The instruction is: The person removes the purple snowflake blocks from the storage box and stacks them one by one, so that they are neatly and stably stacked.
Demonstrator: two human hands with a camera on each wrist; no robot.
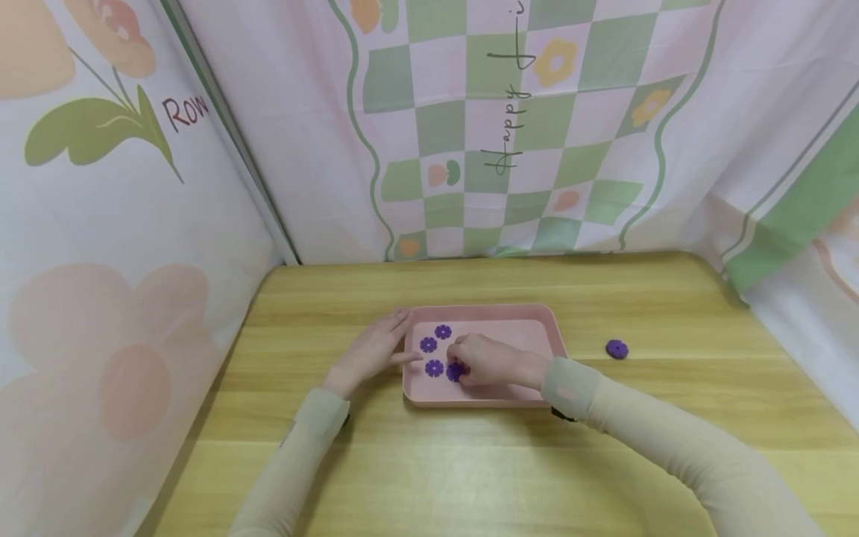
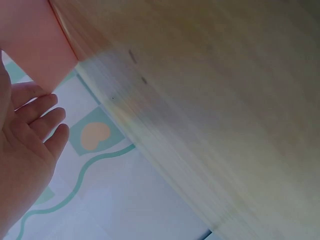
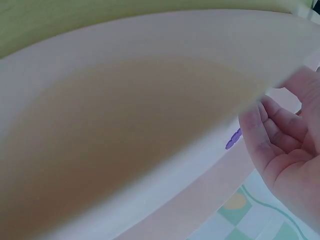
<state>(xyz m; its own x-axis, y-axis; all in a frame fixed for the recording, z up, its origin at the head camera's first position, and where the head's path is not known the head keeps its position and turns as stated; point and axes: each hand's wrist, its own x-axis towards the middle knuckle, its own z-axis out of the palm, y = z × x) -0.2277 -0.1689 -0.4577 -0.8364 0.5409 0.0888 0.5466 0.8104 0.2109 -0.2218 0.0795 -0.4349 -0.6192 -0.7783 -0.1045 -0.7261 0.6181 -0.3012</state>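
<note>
A shallow pink tray (image 1: 517,335) lies on the wooden table. My left hand (image 1: 372,350) rests at its left edge, thumb reaching over the rim and fingers near the far left corner. In the left wrist view, those fingers (image 2: 47,112) lie loosely against the tray's outer wall (image 2: 42,45). Inside the tray, my right hand (image 1: 490,359) pinches a purple flower-shaped disc (image 1: 454,372) close over the bottom. That disc (image 3: 233,139) shows at the fingertips in the right wrist view, partly hidden. Three similar discs (image 1: 434,368) lie flat in the tray's left part.
Another purple flower-shaped piece (image 1: 617,349) lies on the table (image 1: 470,470) to the right of the tray. Printed curtains (image 1: 322,149) hang behind the table and along both sides.
</note>
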